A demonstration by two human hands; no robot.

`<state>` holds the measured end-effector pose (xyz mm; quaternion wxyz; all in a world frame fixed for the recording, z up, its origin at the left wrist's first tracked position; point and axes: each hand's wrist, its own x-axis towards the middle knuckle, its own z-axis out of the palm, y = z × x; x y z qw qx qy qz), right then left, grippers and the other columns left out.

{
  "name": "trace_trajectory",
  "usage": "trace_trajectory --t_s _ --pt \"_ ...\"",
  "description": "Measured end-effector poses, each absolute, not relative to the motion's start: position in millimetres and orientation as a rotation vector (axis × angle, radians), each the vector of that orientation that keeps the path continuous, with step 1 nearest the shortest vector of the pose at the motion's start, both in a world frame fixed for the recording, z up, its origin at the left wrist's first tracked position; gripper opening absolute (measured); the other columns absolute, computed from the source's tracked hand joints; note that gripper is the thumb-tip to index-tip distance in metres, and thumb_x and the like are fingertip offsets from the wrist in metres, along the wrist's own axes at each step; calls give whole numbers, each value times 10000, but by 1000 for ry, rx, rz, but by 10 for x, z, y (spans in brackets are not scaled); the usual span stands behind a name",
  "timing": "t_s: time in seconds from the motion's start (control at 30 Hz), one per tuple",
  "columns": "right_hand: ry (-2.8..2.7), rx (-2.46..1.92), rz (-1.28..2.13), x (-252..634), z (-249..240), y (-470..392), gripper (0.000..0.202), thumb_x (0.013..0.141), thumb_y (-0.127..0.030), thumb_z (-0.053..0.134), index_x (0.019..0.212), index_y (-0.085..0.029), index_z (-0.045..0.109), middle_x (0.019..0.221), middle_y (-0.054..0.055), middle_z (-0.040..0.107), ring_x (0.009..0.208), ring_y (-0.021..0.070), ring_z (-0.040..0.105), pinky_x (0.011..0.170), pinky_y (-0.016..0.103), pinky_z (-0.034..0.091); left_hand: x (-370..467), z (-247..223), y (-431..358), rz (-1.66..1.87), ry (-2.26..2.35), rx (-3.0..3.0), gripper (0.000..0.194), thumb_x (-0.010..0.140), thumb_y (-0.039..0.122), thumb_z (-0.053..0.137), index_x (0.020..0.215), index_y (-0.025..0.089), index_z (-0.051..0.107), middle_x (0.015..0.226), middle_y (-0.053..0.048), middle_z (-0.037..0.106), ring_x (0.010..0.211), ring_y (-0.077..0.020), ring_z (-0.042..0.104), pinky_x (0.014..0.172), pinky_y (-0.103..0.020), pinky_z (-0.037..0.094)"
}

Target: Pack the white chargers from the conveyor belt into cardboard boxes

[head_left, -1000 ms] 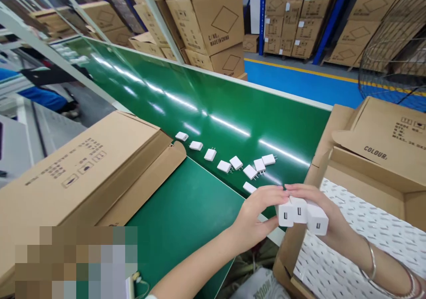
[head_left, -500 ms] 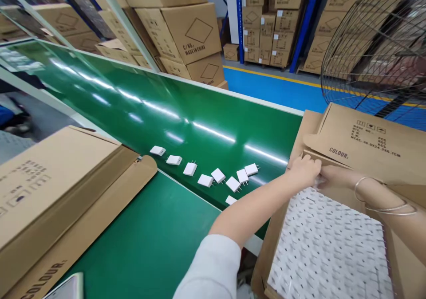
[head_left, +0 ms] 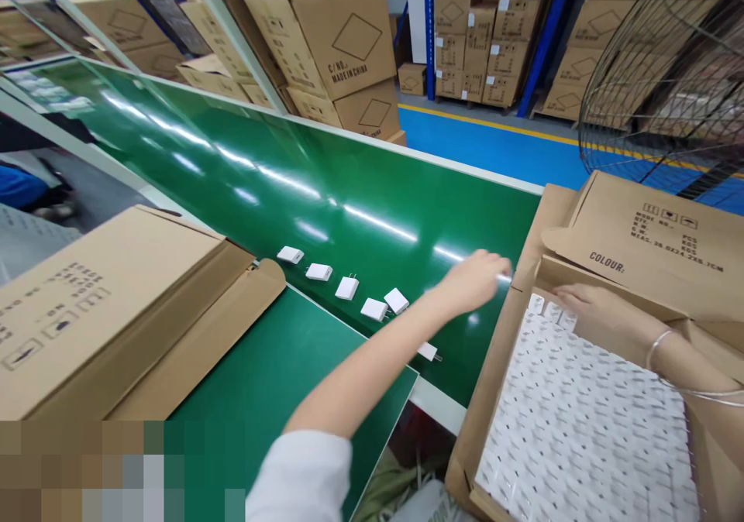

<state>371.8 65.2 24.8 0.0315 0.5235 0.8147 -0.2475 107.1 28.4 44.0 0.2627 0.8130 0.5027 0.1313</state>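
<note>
My left hand [head_left: 477, 280] is over the green conveyor belt beside the carton, its fingers curled and slightly blurred. Whatever may be inside those fingers is hidden. Inside the open carton [head_left: 485, 398], my right hand [head_left: 590, 303] lies low by the far wall, fingers stretched out beside three white plug chargers [head_left: 552, 311]. These stand at the edge of a tightly packed layer of chargers [head_left: 587, 421], prongs up. On the belt, several loose chargers [head_left: 347, 287] lie scattered left of my left forearm. Another charger [head_left: 428, 351] shows just under that forearm.
A second carton [head_left: 116, 297] with a raised flap stands on the green table at left. The conveyor belt [head_left: 256, 158] runs off to the far left. Stacked cartons [head_left: 349, 42] stand behind it. A large wire fan [head_left: 651, 88] is at upper right.
My left hand has left the carton and moved left over the belt. My right hand stays inside, its fingers now straighter. Three chargers at the layer's edge are now visible. The view has shifted slightly.
</note>
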Motion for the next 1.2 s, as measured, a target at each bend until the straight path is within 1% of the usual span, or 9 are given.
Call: trace_trajectory --t_s 0.07,0.17,0.33,0.47,0.63,0.8,0.93,1.07,1.2 --pt "2616 1700 -549 3452 270 601 361 936 -303 320 1125 -145 584 1194 157 551 1114 321 490 914 437 382 573 332 95 117 1469 2282 425 747 -24 342 1028 159 604 1054 -113 614 1032 -254 500 897 -400 394" --pt "2769 1511 -417 2889 180 515 336 893 -183 397 1206 -182 519 1248 95 520 1117 257 492 887 361 412 151 44 -175 -189 1497 2340 447 726 -19 391 1056 202 596 1018 -98 613 961 -248 522 813 -375 425" --pt "2812 1098 -416 2151 -215 494 478 785 -15 475 1230 -188 500 1260 74 517 1149 211 481 929 313 389 196 -291 -359 -59 1412 2467 347 772 35 446 1056 197 561 1056 -105 596 1011 -257 493 878 -404 391" --pt "2735 1228 -396 2089 -280 526 227 832 -147 532 1057 -132 559 1076 120 577 1006 245 557 834 318 418 195 -147 -434 -5 1521 2416 215 820 164 522 1034 177 536 1052 -120 577 1053 -273 475 919 -417 382" --pt "2634 1428 -375 2029 -220 321 288 873 -357 518 1042 -124 503 1020 136 601 945 251 592 743 299 427 167 2 -619 198 1488 2142 355 921 313 385 1246 174 416 1157 -124 552 1036 -247 543 863 -376 438" --pt "2493 1428 -318 1912 -348 119 330 885 -408 504 989 -96 523 869 183 646 834 323 637 682 361 435 313 -222 -540 -55 1281 2190 351 898 198 427 1237 111 451 1092 -149 599 1008 -246 575 861 -355 438" --pt "2463 1402 -261 1920 -436 248 399 870 -509 475 930 -122 548 849 214 649 834 373 628 679 402 429 343 -351 -450 -98 1371 2158 328 911 252 427 1210 143 506 1159 -140 545 968 -219 582 863 -330 429" --pt "2456 1417 -265 1940 -458 423 406 863 -548 440 881 -153 533 864 244 636 819 358 630 656 384 412 376 -374 -438 -81 1385 2193 393 951 272 289 1299 170 438 1204 -134 500 945 -205 578 825 -329 443" --pt "2473 1462 -318 2045 -432 543 308 864 -491 459 878 -184 481 828 216 629 755 327 623 625 375 405 413 -300 -513 -51 1452 2151 481 948 314 241 1415 203 276 1204 -121 536 1103 -265 508 888 -394 420"
